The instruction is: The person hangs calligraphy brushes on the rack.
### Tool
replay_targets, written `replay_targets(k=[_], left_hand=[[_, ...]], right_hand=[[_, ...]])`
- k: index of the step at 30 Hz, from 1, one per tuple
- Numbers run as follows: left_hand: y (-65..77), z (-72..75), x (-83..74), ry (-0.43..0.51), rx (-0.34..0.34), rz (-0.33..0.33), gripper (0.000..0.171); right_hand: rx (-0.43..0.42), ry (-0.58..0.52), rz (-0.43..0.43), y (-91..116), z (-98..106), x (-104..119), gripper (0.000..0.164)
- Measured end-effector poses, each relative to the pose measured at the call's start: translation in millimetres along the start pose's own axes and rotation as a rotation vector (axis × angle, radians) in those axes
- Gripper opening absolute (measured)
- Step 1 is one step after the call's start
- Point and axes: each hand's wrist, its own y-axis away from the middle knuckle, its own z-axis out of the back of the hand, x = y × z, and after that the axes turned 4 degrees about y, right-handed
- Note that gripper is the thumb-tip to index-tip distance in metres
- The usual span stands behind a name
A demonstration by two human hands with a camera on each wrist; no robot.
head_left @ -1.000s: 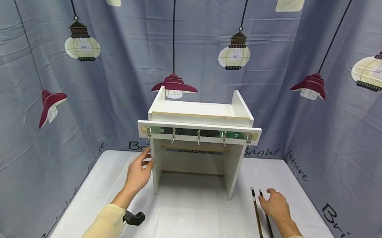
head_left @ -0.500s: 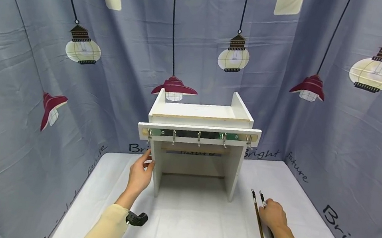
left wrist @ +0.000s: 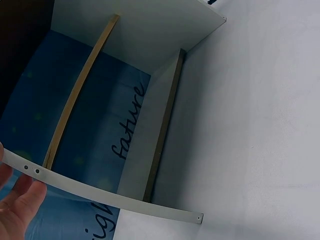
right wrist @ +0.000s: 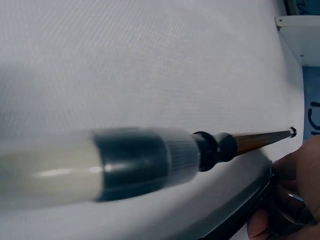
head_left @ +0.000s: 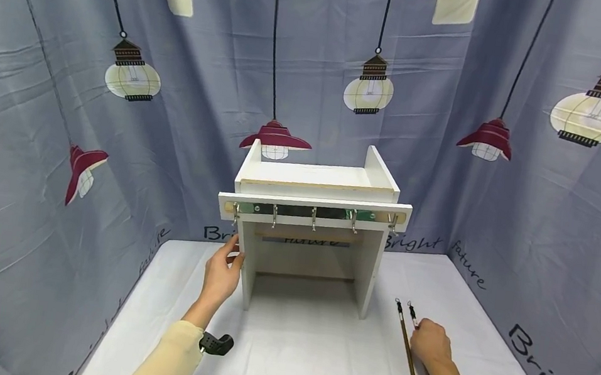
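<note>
A white wooden rack stands upright on the white cloth, with a row of metal hooks along its front rail. At its left side panel, my left hand rests its fingertips against the front edge and outer face. Over on the right, two calligraphy brushes with hanging loops lie side by side. My right hand pinches the dark-handled brush, hiding much of its shaft in the head view. The brown-handled brush lies just left of it, its capped pale end close to the right wrist camera.
The white cloth-covered table extends in front of the rack. Behind and at both sides hangs a grey-blue curtain printed with lamps and lettering. Black wrist cameras sit on both wrists, the right one overlapping the brushes' lower ends.
My right hand has come down from above the brushes and taken hold of the dark-handled one. My left hand has stayed at the rack's side panel.
</note>
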Motion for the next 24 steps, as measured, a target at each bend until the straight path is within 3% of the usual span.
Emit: replay_targets(k=[5,12,24], left_hand=[[0.9,2.0,-0.2,0.014,0.005,0.022,0.053],[0.3,0.0,-0.7,0.015,0.024,0.016,0.054],[-2.7,-0.3,-2.1,-0.024,0.003,-0.007,0.053]], right_hand=[[-0.016,-0.027,-0.002,-4.1,2.8,1.2,0.025],[-0.105,-0.043,-0.002,-6.0,19.9,7.9,0.032],[-0.418,-0.218,0.123,5.3,67.9,59.1,0.028]])
